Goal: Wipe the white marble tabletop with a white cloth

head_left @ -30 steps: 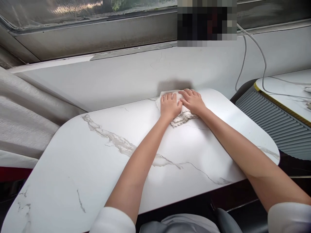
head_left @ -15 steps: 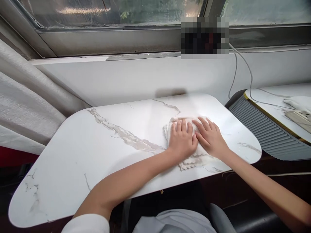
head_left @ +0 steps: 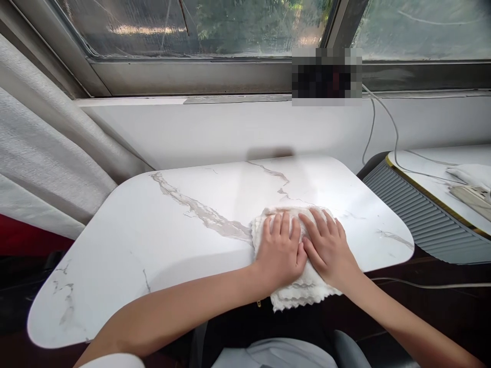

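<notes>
A folded white cloth (head_left: pixel 286 212) with scalloped edges lies on the white marble-patterned tabletop (head_left: pixel 184 255), near its front edge. Part of the cloth hangs past that edge. My left hand (head_left: pixel 282 250) rests flat on the left part of the cloth, fingers extended and pointing away from me. Beside it, my right hand (head_left: pixel 328 245) presses flat on the right part with its fingers spread. The thumbs are close together. Neither hand is gripped around the cloth; the palms' undersides are hidden.
A white wall and a window frame (head_left: pixel 199 76) stand behind the table. Pale curtains (head_left: pixel 49 133) hang at left. At right is a second table with a ribbed grey side (head_left: pixel 414 214), carrying a power strip (head_left: pixel 470 197). A white cable (head_left: pixel 395 122) runs down to it.
Both hands and the cloth have slid toward me, so that the cloth's near part now overhangs the front edge. The camera view has tilted up slightly.
</notes>
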`<control>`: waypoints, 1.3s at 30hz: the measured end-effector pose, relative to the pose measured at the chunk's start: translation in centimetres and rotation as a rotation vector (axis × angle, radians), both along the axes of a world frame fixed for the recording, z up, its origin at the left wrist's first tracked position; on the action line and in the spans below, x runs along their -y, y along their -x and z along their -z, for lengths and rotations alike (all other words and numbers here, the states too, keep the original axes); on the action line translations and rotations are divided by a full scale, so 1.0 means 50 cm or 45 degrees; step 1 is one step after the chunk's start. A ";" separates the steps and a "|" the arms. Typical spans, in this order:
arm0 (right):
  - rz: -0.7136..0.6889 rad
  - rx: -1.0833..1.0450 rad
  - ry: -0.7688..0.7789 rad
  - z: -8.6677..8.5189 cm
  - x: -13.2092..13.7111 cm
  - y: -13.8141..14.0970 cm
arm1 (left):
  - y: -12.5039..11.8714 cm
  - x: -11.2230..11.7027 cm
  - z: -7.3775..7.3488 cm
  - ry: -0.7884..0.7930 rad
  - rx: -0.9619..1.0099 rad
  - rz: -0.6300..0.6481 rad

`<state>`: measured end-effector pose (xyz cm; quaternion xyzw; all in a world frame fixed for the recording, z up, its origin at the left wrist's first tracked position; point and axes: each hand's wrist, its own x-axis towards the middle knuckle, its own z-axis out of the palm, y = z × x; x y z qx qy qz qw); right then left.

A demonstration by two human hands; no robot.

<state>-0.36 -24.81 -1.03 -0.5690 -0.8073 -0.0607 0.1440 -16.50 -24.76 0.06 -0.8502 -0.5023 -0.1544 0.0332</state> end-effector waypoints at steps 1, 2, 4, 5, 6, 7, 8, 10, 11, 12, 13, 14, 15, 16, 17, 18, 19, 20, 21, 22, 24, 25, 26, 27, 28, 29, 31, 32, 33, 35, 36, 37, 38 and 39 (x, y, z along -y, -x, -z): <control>0.011 -0.002 0.001 0.001 -0.004 0.010 | 0.009 -0.002 0.000 -0.001 -0.001 -0.005; 0.022 -0.007 0.001 0.001 -0.010 0.022 | 0.018 -0.004 0.000 -0.001 -0.002 -0.011; 0.028 -0.022 0.007 -0.002 -0.023 0.046 | 0.038 -0.014 0.001 0.000 0.000 -0.032; 0.023 -0.028 0.018 -0.005 -0.031 0.059 | 0.049 -0.020 0.001 0.004 0.002 -0.050; 0.014 -0.031 0.036 -0.008 -0.040 0.071 | 0.059 -0.027 0.000 0.011 0.004 -0.073; 0.006 -0.030 0.055 -0.011 -0.050 0.083 | 0.069 -0.034 0.000 0.018 0.006 -0.099; -0.004 -0.024 0.072 -0.015 -0.060 0.093 | 0.079 -0.043 -0.001 0.027 0.009 -0.124; -0.032 -0.003 0.093 -0.020 -0.084 0.110 | 0.094 -0.060 -0.004 0.044 0.014 -0.163; -0.046 0.009 0.099 -0.021 -0.097 0.116 | 0.099 -0.070 -0.005 0.049 0.017 -0.179; -0.056 0.021 0.104 -0.022 -0.110 0.121 | 0.102 -0.080 -0.007 0.052 0.019 -0.195; -0.061 0.032 0.111 -0.022 -0.124 0.125 | 0.103 -0.091 -0.009 0.054 0.020 -0.211; -0.062 0.039 0.119 -0.023 -0.139 0.128 | 0.103 -0.104 -0.010 0.056 0.021 -0.228; -0.058 0.041 0.125 -0.023 -0.155 0.131 | 0.103 -0.118 -0.010 0.056 0.025 -0.245; -0.053 0.039 0.127 -0.023 -0.171 0.133 | 0.101 -0.135 -0.010 0.055 0.030 -0.260; -0.045 0.034 0.126 -0.023 -0.189 0.134 | 0.101 -0.153 -0.010 0.052 0.039 -0.267; -0.036 0.027 0.127 -0.023 -0.207 0.136 | 0.101 -0.174 -0.009 0.047 0.050 -0.268; -0.021 0.020 0.127 -0.023 -0.226 0.139 | 0.102 -0.196 -0.008 0.041 0.064 -0.262; -0.003 0.012 0.128 -0.023 -0.246 0.141 | 0.104 -0.219 -0.006 0.036 0.080 -0.250; 0.016 0.004 0.130 -0.023 -0.266 0.144 | 0.107 -0.243 -0.005 0.035 0.096 -0.235; 0.036 -0.004 0.134 -0.023 -0.286 0.148 | 0.110 -0.267 -0.005 0.039 0.114 -0.227; 0.071 -0.021 0.143 -0.022 -0.326 0.155 | 0.118 -0.312 -0.005 0.058 0.155 -0.216; 0.084 -0.033 0.147 -0.021 -0.345 0.159 | 0.122 -0.333 -0.005 0.070 0.175 -0.215; 0.093 -0.047 0.151 -0.021 -0.364 0.163 | 0.125 -0.353 -0.006 0.080 0.192 -0.217; 0.100 -0.065 0.152 -0.020 -0.381 0.167 | 0.128 -0.370 -0.007 0.086 0.207 -0.221; 0.100 -0.083 0.152 -0.020 -0.398 0.171 | 0.130 -0.386 -0.007 0.089 0.219 -0.229; 0.099 -0.102 0.152 -0.020 -0.413 0.174 | 0.132 -0.400 -0.007 0.088 0.229 -0.238; 0.097 -0.127 0.156 -0.020 -0.440 0.181 | 0.137 -0.425 -0.008 0.085 0.243 -0.255; 0.100 -0.131 0.155 -0.020 -0.452 0.185 | 0.140 -0.436 -0.008 0.085 0.249 -0.260; 0.104 -0.131 0.149 -0.019 -0.462 0.189 | 0.144 -0.447 -0.008 0.087 0.257 -0.261; 0.121 -0.126 0.130 -0.018 -0.478 0.197 | 0.153 -0.466 -0.007 0.087 0.274 -0.252; 0.132 -0.126 0.120 -0.018 -0.484 0.202 | 0.157 -0.475 -0.006 0.085 0.284 -0.244; 0.145 -0.126 0.113 -0.017 -0.490 0.207 | 0.161 -0.483 -0.005 0.082 0.293 -0.237; 0.158 -0.128 0.106 -0.017 -0.494 0.212 | 0.164 -0.490 -0.004 0.076 0.300 -0.232; 0.172 -0.129 0.098 -0.016 -0.497 0.217 | 0.167 -0.496 -0.004 0.071 0.304 -0.231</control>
